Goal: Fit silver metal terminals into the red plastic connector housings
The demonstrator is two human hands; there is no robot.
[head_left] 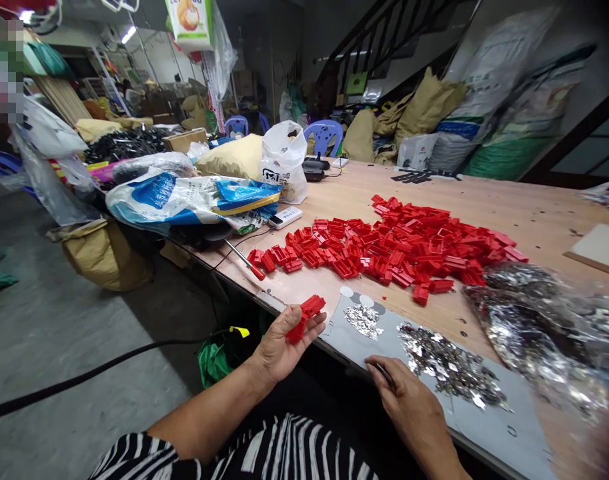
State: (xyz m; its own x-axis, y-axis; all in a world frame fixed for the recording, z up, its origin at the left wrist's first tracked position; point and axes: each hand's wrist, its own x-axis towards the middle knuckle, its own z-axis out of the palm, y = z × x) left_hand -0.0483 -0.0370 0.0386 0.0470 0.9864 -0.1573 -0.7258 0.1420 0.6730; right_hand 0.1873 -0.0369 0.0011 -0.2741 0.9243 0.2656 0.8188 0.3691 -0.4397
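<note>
My left hand (pixel 277 357) is closed on a red plastic housing (pixel 304 319), raised just off the table's near edge, between thumb and fingers. Over the edge of a grey sheet (pixel 504 443) my right hand (pixel 409 397) is curled around a dark, thin tool (pixel 385 375), mostly hidden by the fingers. On that sheet lie a small pile of shiny metal pieces (pixel 363 321) and a larger pile of metal clips (pixel 454 367), close to my right hand. Beyond both hands spreads a big heap of red plastic housings (pixel 399 247).
Clear plastic bags of metal parts (pixel 539 333) lie at the right. A red-handled rod (pixel 254 268) rests by the left table edge, near a white device (pixel 285 218) and a blue-and-white sack (pixel 184 197). A black cable (pixel 109 363) crosses above the floor at left.
</note>
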